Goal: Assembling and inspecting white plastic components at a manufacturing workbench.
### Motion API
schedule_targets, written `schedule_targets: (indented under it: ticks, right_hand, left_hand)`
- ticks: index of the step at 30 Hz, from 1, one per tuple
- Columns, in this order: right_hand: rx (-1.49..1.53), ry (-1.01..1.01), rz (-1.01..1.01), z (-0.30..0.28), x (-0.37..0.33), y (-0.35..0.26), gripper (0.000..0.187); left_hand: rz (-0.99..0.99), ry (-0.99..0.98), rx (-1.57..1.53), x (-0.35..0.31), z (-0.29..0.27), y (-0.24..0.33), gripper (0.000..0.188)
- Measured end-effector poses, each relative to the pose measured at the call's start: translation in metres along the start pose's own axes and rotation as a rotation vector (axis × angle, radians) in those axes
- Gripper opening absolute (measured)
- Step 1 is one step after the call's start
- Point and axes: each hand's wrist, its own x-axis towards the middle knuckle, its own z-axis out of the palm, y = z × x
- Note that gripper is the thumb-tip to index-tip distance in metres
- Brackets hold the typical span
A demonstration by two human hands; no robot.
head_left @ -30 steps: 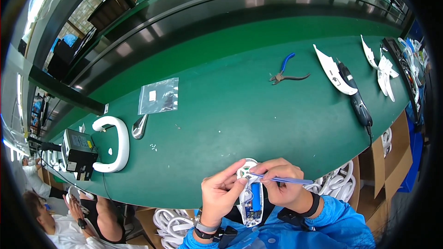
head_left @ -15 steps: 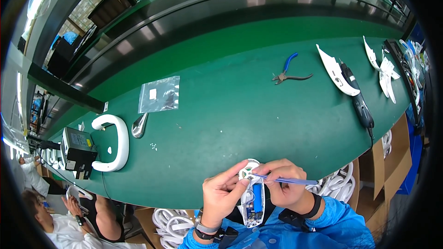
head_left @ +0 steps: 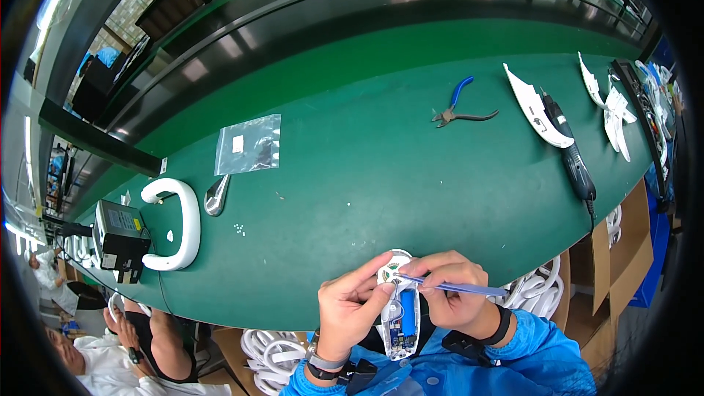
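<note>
While your left hand point(head_left: 352, 312) grips the opened white housing point(head_left: 400, 315) at the near edge of the green bench point(head_left: 352, 176), your right hand point(head_left: 451, 297) pinches blue tweezers point(head_left: 455, 287) at its round top, so the internals look unfinished and uncovered.

On the green surface point(head_left: 381, 176) lie blue-handled pliers point(head_left: 460, 105), a clear plastic bag point(head_left: 248, 144), a white curved handle point(head_left: 176, 224) and a black electric screwdriver point(head_left: 570, 154).

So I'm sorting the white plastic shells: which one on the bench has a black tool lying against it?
The long white shell right of the blue-handled pliers; a black power tool lies against it. The white shells farther right have none.
</note>
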Motion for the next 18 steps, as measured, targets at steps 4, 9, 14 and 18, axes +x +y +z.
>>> schedule_targets:
  ticks: [4, 9, 14, 18]
  right_hand:
    - [-0.031, -0.041, -0.024, -0.0016, 0.0018, -0.0011, 0.013]
    - [0.040, 0.038, 0.014, 0.0029, -0.0012, 0.0007, 0.011]
    - [0.010, 0.024, 0.004, 0.0016, -0.0010, 0.0015, 0.011]
    - [0.011, 0.036, -0.019, 0.0034, -0.0007, 0.0009, 0.012]
  left_hand:
    - [0.027, 0.000, 0.004, 0.0002, -0.0004, -0.0024, 0.039]
    - [0.001, 0.001, -0.001, 0.0001, 0.0005, 0.0008, 0.039]
    - [0.013, 0.000, 0.003, 0.0013, 0.0013, 0.0008, 0.040]
    - [0.007, 0.006, 0.006, -0.0002, 0.0003, -0.0004, 0.040]
